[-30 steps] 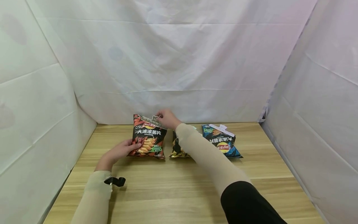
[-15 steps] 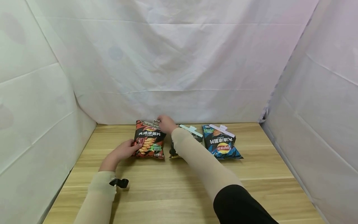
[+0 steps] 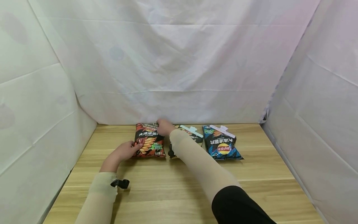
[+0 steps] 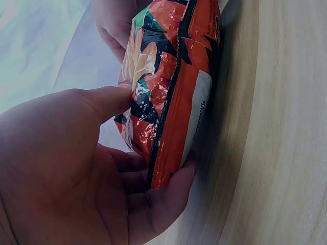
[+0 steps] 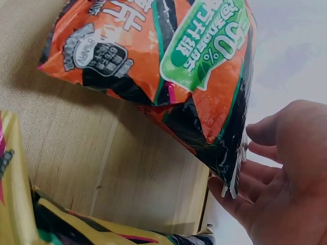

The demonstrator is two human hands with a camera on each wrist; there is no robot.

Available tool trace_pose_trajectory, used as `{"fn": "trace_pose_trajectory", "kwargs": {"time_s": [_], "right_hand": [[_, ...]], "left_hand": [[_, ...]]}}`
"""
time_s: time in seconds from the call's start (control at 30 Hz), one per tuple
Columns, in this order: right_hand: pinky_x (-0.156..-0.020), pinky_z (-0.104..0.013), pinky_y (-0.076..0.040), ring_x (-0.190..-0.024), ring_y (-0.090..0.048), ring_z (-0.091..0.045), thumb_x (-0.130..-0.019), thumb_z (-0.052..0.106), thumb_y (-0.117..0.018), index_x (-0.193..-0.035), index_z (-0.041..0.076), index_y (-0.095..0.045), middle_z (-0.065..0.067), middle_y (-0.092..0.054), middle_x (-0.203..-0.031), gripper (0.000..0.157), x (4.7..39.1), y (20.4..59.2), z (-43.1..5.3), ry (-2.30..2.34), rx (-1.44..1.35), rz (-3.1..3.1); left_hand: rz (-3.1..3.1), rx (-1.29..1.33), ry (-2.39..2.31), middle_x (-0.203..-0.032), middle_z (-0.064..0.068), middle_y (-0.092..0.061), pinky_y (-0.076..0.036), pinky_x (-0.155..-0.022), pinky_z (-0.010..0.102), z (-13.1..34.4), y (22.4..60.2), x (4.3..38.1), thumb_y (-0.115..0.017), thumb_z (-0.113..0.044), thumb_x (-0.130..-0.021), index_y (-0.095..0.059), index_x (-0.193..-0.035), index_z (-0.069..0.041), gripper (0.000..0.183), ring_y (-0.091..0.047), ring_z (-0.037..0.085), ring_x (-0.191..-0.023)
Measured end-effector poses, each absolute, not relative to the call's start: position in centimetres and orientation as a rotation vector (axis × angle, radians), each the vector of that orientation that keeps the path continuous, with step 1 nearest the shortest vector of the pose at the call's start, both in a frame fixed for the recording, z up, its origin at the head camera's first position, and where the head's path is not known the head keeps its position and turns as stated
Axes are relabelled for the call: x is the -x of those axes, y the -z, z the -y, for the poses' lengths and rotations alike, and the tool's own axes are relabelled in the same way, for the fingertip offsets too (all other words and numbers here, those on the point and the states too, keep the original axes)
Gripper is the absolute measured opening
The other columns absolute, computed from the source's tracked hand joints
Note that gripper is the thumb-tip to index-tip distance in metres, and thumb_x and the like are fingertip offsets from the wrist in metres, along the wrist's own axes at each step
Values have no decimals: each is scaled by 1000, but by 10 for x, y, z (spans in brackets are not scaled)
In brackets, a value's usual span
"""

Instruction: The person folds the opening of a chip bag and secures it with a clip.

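Observation:
A red-and-black potato chip bag lies near the table's back edge, with a bag clip across its far end. My left hand holds the bag's left side; the left wrist view shows the thumb on top and fingers curled beneath its edge. At the far right corner, my right hand holds the clip, whose end shows between thumb and fingers in the right wrist view. The clip's handle is mostly hidden by that hand.
A gold-and-black chip bag with a pale blue clip lies partly under the right forearm. To its right is a blue-and-black chip bag with a white clip. White cloth hangs behind the wooden table.
The red bag's far end has come down toward the table, and my right hand moved down with it. The left hand shifted slightly right. The right forearm uncovered more of the gold bag's clip.

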State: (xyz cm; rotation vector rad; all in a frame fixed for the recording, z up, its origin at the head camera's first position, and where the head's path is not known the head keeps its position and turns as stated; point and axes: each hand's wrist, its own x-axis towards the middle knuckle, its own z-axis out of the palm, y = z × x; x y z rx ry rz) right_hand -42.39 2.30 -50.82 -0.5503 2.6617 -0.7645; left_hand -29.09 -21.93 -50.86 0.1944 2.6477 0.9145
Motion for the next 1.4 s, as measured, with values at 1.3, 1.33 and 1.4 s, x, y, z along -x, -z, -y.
{"fn": "trace_pose_trajectory", "kwargs": {"time_s": [1.3,1.33,1.4], "right_hand": [[-123,-62,-39,-154,-47,-41,-117,47,-55,-171,9,-37,-17,-42,-173,68,328,433,-256,732,606,-2879],[-125,-63,-36,-156,-43,-42,-117,47,-54,-172,8,-35,-18,-40,-174,70,327,436,-270,729,576,-2897],[-127,-66,-30,-160,-35,-45,-117,50,-53,-174,7,-32,-21,-35,-176,74,325,442,-294,696,528,-2951]], "left_hand": [[-2977,-451,-938,-170,29,-40,-35,-119,74,231,480,300,-48,-65,-114,-39,-170,-4,83,-40,55,-153],[-2999,-453,-901,-172,29,-37,-33,-121,74,230,478,301,-46,-67,-113,-37,-171,-4,85,-37,55,-155],[-3039,-450,-840,-175,28,-33,-29,-123,74,229,476,303,-44,-68,-113,-33,-173,-5,87,-32,55,-158]]}}
